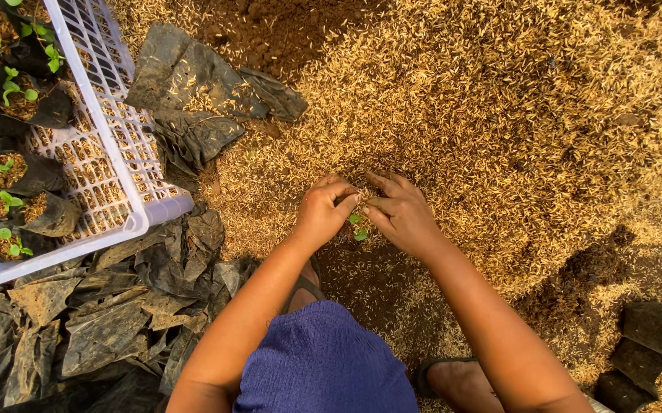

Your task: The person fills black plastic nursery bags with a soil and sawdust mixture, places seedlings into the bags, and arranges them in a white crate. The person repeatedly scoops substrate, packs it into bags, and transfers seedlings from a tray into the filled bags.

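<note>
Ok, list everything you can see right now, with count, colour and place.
husks: one heap, golden, spread over the ground, top and right
soil: bare dark patch, below the hands
crate: one, white lattice, top left
potted seedlings: several, green in black bags, inside the crate
empty bags: many, black, flattened, bottom left and beside the crate
filled bags: a few, black, bottom right edge
seedling: one, small, green, between the two hands
sandals: two, dark, partly hidden
skirt: one, blue, bottom centre
left hand: fingertips pinched at the seedling
right hand: fingertips pinched at the seedling
</note>
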